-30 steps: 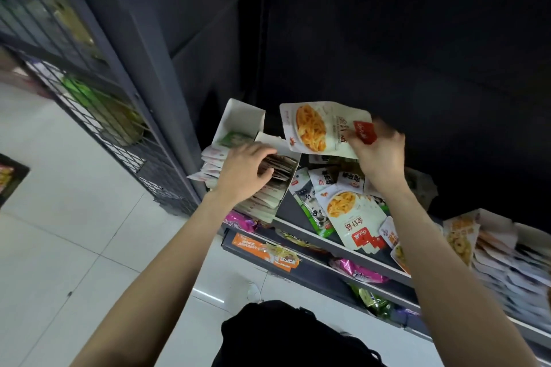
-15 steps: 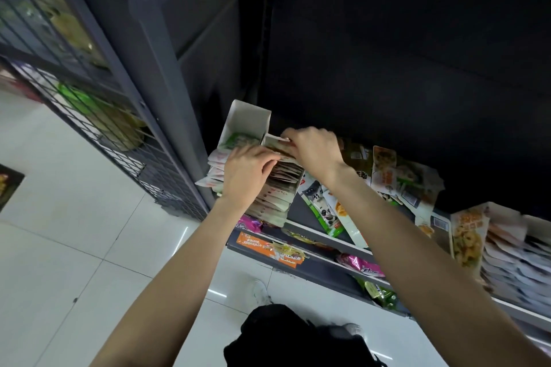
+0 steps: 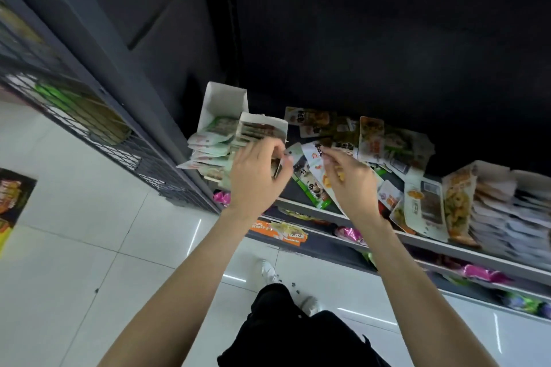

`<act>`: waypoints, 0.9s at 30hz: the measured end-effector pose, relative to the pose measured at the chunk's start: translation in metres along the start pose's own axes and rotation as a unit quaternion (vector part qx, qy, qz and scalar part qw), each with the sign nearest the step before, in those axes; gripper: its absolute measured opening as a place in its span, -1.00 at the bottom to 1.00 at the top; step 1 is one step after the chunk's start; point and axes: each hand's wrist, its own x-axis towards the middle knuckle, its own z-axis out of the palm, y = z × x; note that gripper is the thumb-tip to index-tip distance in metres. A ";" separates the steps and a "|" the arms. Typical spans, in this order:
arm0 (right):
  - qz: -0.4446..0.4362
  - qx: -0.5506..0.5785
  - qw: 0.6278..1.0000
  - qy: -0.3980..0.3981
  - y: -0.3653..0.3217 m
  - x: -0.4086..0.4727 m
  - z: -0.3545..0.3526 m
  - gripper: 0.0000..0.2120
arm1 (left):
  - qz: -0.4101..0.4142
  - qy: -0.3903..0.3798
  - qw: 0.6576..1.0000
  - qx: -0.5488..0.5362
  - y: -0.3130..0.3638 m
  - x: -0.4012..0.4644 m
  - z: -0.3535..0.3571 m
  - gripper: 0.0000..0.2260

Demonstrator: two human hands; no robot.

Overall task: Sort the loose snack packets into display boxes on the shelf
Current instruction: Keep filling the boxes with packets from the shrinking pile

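Mid-sort: the left hand [image 3: 256,171] grips small dark packets [image 3: 277,168] beside the white cardboard display box [image 3: 264,128]; the right hand [image 3: 347,179], fingers loosely curled, seemingly empty, should next pick from the loose colourful pile [image 3: 372,143].

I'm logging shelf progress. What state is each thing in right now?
Left hand: fingers curled round packets in the second box.
Right hand: fingers loosely curled above the loose packets; what it holds is unclear.
Corner box: open, partly filled.
Second box: open, packed.
Loose packets: heaped, unsorted.
Right-side box: open, full.
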 end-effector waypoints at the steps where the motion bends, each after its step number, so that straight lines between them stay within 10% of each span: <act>1: 0.031 -0.013 0.999 -0.006 0.018 -0.020 -0.012 -0.79 | 0.003 -0.011 1.000 -0.026 0.016 -0.006 0.006 -0.88; 13: 0.317 -0.183 0.909 -0.200 0.175 -0.103 -0.066 -0.44 | -0.132 -0.380 0.908 -0.118 0.099 -0.045 0.149 -0.74; 20: 0.193 -0.312 0.927 -0.082 0.174 -0.105 -0.069 -0.85 | -0.119 -0.355 0.921 -0.108 0.132 -0.056 0.192 -0.60; 27: 0.054 -0.174 0.971 0.155 0.148 -0.103 -0.130 -0.94 | 0.041 -0.381 0.915 -0.123 0.153 -0.030 0.169 -0.51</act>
